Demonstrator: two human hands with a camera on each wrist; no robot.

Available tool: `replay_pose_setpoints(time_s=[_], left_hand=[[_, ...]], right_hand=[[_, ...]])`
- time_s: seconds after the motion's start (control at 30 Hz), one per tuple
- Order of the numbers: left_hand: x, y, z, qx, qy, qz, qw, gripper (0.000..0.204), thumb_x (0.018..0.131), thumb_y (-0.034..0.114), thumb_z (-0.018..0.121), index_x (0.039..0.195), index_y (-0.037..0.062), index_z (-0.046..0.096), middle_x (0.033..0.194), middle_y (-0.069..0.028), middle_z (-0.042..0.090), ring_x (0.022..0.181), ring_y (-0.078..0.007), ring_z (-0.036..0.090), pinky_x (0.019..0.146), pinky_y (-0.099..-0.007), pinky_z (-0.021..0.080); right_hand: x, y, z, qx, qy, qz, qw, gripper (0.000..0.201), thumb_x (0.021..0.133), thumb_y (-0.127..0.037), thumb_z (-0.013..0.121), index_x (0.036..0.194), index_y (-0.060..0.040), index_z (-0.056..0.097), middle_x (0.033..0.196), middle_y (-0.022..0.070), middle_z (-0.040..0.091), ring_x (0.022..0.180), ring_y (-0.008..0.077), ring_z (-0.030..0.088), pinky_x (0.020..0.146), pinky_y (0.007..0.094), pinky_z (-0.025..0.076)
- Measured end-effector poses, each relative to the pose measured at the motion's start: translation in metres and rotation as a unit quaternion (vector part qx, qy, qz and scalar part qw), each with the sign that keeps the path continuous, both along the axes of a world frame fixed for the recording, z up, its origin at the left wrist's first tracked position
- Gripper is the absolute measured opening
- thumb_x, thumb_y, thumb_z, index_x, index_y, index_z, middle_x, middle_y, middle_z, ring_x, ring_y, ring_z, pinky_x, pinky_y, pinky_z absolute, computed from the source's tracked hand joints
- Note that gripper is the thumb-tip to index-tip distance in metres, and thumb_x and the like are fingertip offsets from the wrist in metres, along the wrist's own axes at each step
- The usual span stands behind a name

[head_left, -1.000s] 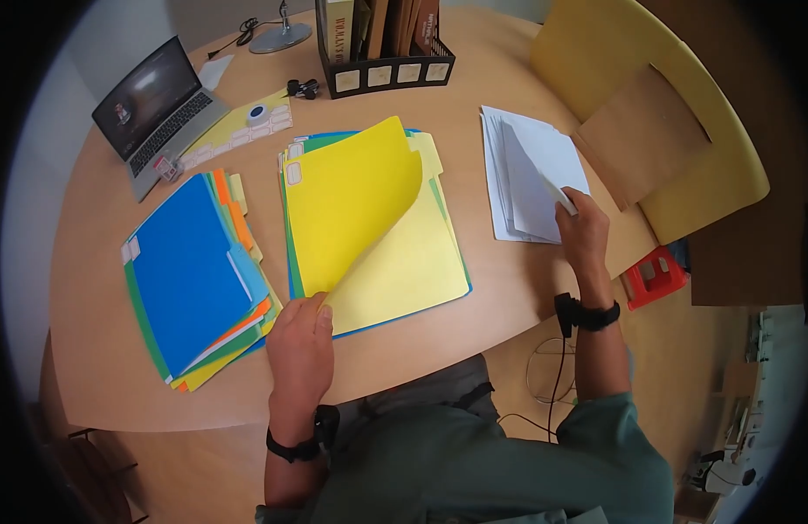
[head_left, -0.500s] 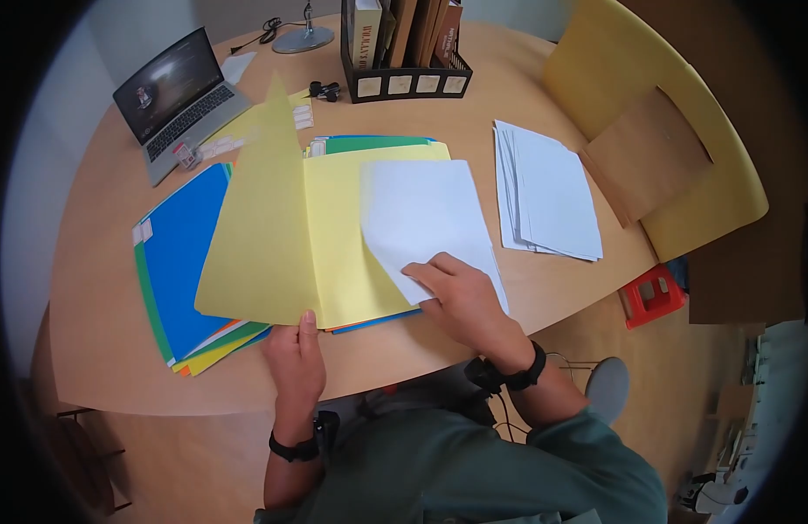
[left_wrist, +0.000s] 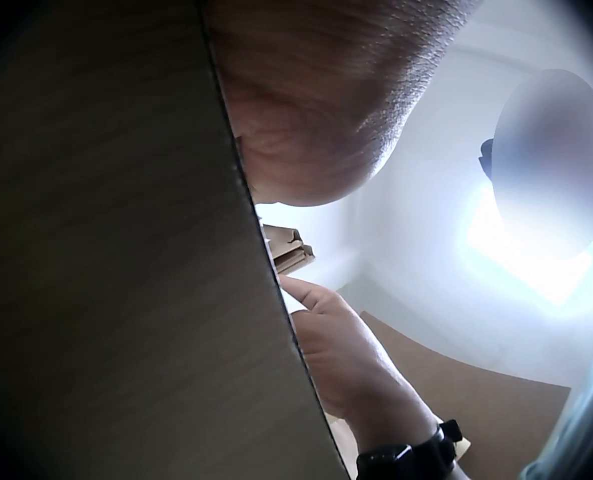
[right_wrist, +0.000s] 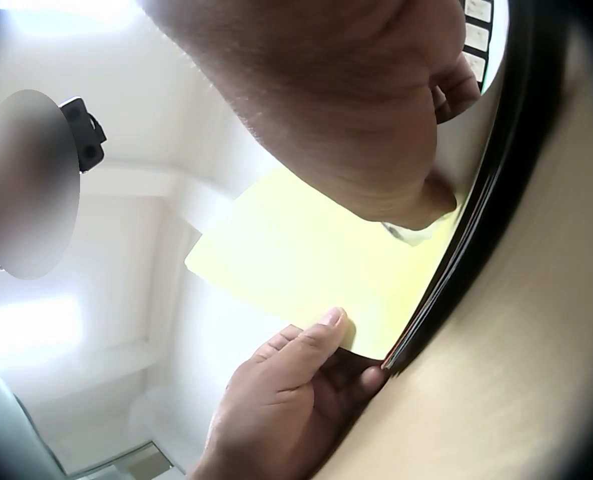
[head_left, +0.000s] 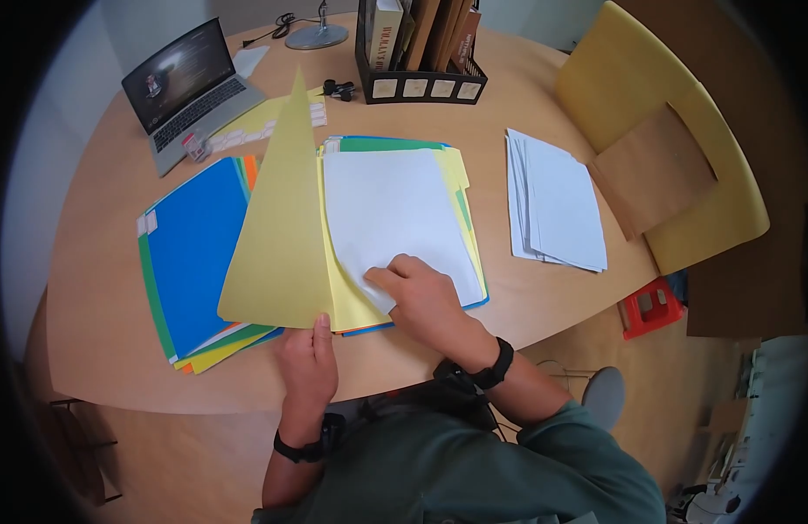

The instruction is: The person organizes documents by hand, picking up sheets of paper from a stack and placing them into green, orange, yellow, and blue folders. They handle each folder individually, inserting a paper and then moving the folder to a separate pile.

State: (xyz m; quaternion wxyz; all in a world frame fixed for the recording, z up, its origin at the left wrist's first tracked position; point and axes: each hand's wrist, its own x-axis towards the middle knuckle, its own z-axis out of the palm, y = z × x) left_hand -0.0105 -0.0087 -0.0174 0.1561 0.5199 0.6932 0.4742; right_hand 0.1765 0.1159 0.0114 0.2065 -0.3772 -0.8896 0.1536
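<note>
A yellow folder point(head_left: 280, 236) stands with its cover raised on a stack of colored folders. My left hand point(head_left: 310, 362) pinches the cover's lower edge near the fold; the right wrist view shows that thumb on the yellow cover point(right_wrist: 306, 260). White paper point(head_left: 395, 210) lies over the folder's right half, its lower left corner curled up. My right hand point(head_left: 426, 306) pinches the paper at that corner. Left of the folder, partly under its cover, lies a second stack with a blue folder point(head_left: 194, 253) on top.
Loose white sheets point(head_left: 561, 205) are piled at the right, near a yellow chair point(head_left: 718, 148). A laptop point(head_left: 190, 96) stands at the back left with a small box point(head_left: 195, 147) by it. A black organizer point(head_left: 421, 87) holds books behind the folders. A red stool point(head_left: 653, 307) is below the table.
The yellow cover has been lifted and swung left. My right hand has brought white paper from the right pile onto the folder, moving left with it.
</note>
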Motion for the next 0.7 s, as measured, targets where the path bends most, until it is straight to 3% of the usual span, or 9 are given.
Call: replay_pose_setpoints(time_s=[0.23, 0.3, 0.43, 0.53, 0.6, 0.7], left_hand=[[0.002, 0.001, 0.002, 0.008, 0.003, -0.006, 1.000, 0.026, 0.112, 0.013, 0.059, 0.102, -0.0070, 0.071, 0.088, -0.0248, 0.069, 0.080, -0.0445, 0.066, 0.073, -0.0505, 0.050], [0.002, 0.000, 0.003, 0.007, 0.012, -0.010, 1.000, 0.026, 0.112, 0.014, 0.060, 0.100, -0.0064, 0.071, 0.086, -0.0241, 0.069, 0.079, -0.0440, 0.065, 0.072, -0.0505, 0.050], [0.001, 0.000, 0.002, 0.003, 0.012, -0.005, 1.000, 0.026, 0.112, 0.014, 0.060, 0.098, -0.0060, 0.070, 0.085, -0.0235, 0.068, 0.078, -0.0437, 0.064, 0.071, -0.0504, 0.049], [0.004, 0.002, 0.003, 0.019, 0.011, -0.001, 1.000, 0.025, 0.112, 0.013, 0.060, 0.098, -0.0057, 0.070, 0.085, -0.0234, 0.068, 0.077, -0.0436, 0.064, 0.071, -0.0502, 0.049], [0.004, 0.001, 0.005, 0.012, 0.011, -0.005, 1.000, 0.024, 0.111, 0.013, 0.061, 0.099, -0.0061, 0.070, 0.086, -0.0238, 0.068, 0.078, -0.0436, 0.065, 0.071, -0.0499, 0.049], [0.004, 0.001, 0.001, 0.011, 0.018, 0.000, 1.000, 0.023, 0.111, 0.012, 0.062, 0.101, -0.0065, 0.071, 0.086, -0.0239, 0.068, 0.078, -0.0429, 0.065, 0.072, -0.0495, 0.050]], right_hand=[[0.002, -0.001, 0.016, -0.041, -0.020, -0.001, 0.999, 0.054, 0.081, -0.014, 0.082, 0.134, -0.0135, 0.073, 0.108, 0.0097, 0.067, 0.103, 0.0326, 0.070, 0.078, 0.0453, 0.060], [0.008, -0.002, 0.034, -0.097, -0.056, 0.015, 0.994, 0.062, 0.081, -0.027, 0.089, 0.139, -0.0134, 0.071, 0.117, 0.0131, 0.068, 0.110, 0.0344, 0.069, 0.088, 0.0447, 0.060], [0.032, -0.003, 0.043, -0.107, -0.022, 0.074, 0.991, 0.068, 0.083, -0.036, 0.090, 0.143, -0.0115, 0.068, 0.124, 0.0168, 0.068, 0.117, 0.0377, 0.067, 0.095, 0.0466, 0.059], [0.057, 0.001, 0.051, -0.147, -0.007, 0.052, 0.988, 0.072, 0.086, -0.043, 0.090, 0.145, -0.0084, 0.068, 0.133, 0.0194, 0.068, 0.121, 0.0384, 0.066, 0.103, 0.0453, 0.056], [0.078, 0.008, 0.043, -0.078, 0.039, -0.027, 0.996, 0.061, 0.092, -0.040, 0.086, 0.140, -0.0051, 0.070, 0.132, 0.0204, 0.069, 0.126, 0.0389, 0.064, 0.103, 0.0477, 0.056], [0.105, 0.016, 0.029, -0.068, 0.042, -0.098, 0.992, 0.055, 0.094, -0.037, 0.084, 0.137, -0.0036, 0.072, 0.132, 0.0209, 0.069, 0.127, 0.0392, 0.063, 0.105, 0.0476, 0.055]])
